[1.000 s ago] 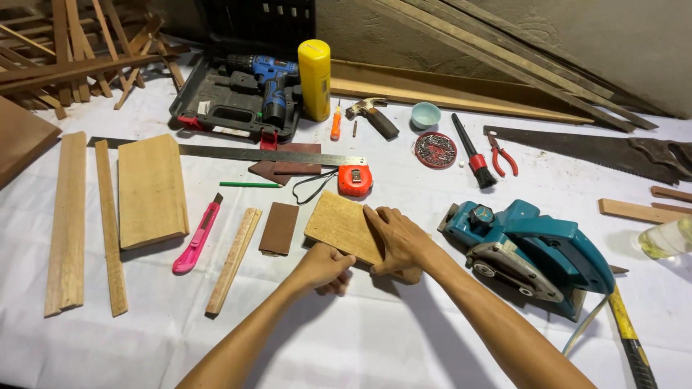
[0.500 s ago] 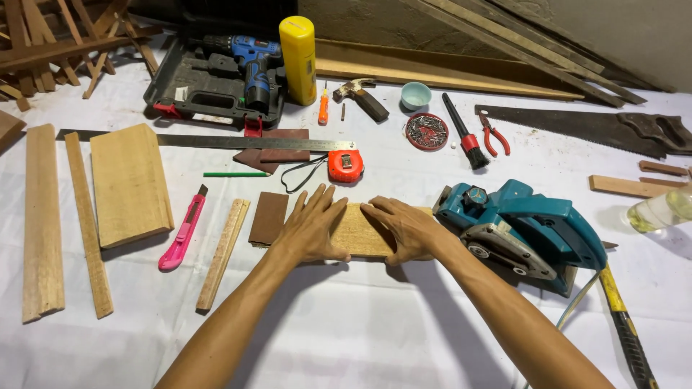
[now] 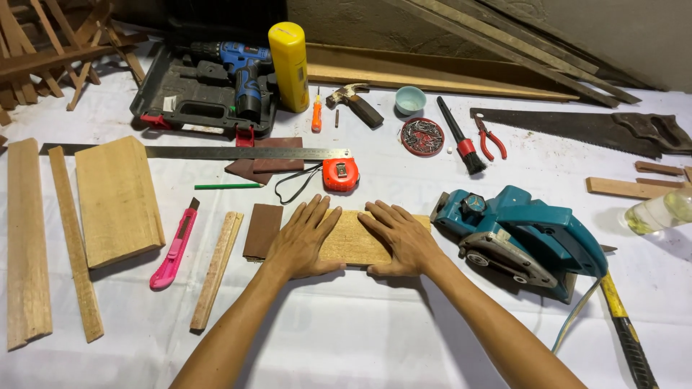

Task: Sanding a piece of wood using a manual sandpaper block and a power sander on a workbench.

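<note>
I have both hands flat on the small wooden board [image 3: 355,238], left hand [image 3: 301,241] and right hand [image 3: 401,240] spread open, palms pressing, no grip closed. The board lies under my palms on the white-covered worktop [image 3: 360,324], long axis left to right, rough pale grain; the smooth teal electric planer [image 3: 522,241] sits just right of my right hand.

Seen from above, a left hand [image 3: 301,241] and right hand [image 3: 400,238] lie flat, palms down, on a small wooden board [image 3: 353,239] on a white-covered table [image 3: 360,331]; a teal electric planer [image 3: 522,241] sits just right; an orange tape measure [image 3: 340,174] lies beyond.
</note>
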